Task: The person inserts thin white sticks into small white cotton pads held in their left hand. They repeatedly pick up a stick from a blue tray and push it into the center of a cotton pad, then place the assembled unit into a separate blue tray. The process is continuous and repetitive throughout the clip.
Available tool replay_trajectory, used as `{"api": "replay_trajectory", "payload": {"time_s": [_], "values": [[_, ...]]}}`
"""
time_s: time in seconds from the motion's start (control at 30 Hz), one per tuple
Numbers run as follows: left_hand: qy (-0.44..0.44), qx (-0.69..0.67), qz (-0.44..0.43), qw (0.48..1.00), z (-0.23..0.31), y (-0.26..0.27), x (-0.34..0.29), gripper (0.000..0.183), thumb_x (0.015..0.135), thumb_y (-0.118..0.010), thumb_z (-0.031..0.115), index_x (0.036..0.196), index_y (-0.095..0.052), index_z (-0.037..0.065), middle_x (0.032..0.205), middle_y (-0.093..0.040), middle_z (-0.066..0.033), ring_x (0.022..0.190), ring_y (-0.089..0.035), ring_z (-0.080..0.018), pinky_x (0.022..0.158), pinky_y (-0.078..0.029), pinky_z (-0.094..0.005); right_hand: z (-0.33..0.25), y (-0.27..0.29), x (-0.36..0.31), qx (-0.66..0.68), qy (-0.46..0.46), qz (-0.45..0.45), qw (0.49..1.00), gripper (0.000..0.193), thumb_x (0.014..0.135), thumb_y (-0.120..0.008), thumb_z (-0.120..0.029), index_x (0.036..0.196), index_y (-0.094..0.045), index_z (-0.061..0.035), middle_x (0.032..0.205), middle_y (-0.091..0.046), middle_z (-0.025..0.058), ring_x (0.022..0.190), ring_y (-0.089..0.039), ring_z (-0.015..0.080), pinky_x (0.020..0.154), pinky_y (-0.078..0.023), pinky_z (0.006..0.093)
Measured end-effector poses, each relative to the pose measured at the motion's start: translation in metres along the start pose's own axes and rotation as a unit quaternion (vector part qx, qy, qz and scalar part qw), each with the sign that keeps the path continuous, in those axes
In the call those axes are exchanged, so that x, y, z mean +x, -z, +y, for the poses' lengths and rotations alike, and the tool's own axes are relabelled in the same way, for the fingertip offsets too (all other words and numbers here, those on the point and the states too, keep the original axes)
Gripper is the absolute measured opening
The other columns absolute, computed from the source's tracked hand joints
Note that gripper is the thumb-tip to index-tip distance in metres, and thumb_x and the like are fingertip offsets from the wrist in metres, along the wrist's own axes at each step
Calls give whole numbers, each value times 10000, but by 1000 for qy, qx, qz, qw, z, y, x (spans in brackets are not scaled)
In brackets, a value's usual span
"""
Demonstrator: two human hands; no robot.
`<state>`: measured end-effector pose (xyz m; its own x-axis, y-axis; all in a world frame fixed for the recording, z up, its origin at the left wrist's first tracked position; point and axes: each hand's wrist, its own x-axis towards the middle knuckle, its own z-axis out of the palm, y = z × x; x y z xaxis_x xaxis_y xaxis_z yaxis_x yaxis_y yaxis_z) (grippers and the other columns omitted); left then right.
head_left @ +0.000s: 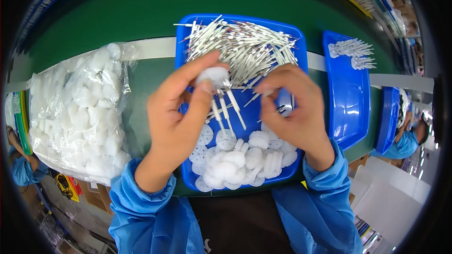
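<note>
My left hand is closed on a round white plastic disc, gripped between thumb and fingers. Several thin white rods stick out of it, pointing down toward me. To its right, my right hand, partly blurred, is pinched closed. Thin rods with metal tips show at its fingers and under the palm; how many it holds is unclear. Both hands are over a blue tray. A big heap of similar rods fills its far part, and white slotted discs pile up in its near part.
A clear plastic bag full of white discs lies on the left. At right, a second blue tray holds discs fitted with rods. Another blue bin stands farther right. People in blue sleeves appear at both edges.
</note>
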<state>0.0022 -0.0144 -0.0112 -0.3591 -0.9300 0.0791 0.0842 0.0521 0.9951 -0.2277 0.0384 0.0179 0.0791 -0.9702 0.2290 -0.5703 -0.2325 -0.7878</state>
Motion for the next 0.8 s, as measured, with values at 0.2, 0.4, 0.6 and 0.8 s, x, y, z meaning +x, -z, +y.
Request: {"api": "replay_trajectory", "payload": {"time_s": [0.2,0.4,0.6,0.8], "values": [[2,62,-89,994,1,-3,-8,342,1082,-594,-38,1417,-653,-75,1342,-749,-221,1215,-721,-224,1070,-563,-360,5,-18,-16,218,-48,101,970,170,869,-853,79,1001,-774,8,994,-810,93,931,-781,147,806,-615,284],[-15,38,-65,997,2,-5,-6,329,1090,-600,-14,1406,-656,-84,1366,-739,-235,1254,-713,-255,1108,-542,-375,5,-14,-11,37,37,87,995,215,836,-889,13,1040,-836,-32,838,-803,88,661,-729,133,590,-555,262],[-40,87,-42,994,-2,-3,-5,344,1079,-619,-15,1416,-660,-71,1363,-741,-230,1231,-716,-254,1102,-535,-364,0,-15,-16,30,-23,84,996,228,851,-887,-8,1069,-839,-59,646,-700,35,524,-632,85,496,-464,255],[-101,183,-22,978,3,-4,-3,343,1021,-675,-42,1358,-736,-26,1263,-781,-176,1025,-714,-159,884,-582,-285,-2,-19,-18,35,-42,97,994,246,864,-896,-37,1099,-827,-69,586,-644,18,488,-600,80,473,-438,260]]}}
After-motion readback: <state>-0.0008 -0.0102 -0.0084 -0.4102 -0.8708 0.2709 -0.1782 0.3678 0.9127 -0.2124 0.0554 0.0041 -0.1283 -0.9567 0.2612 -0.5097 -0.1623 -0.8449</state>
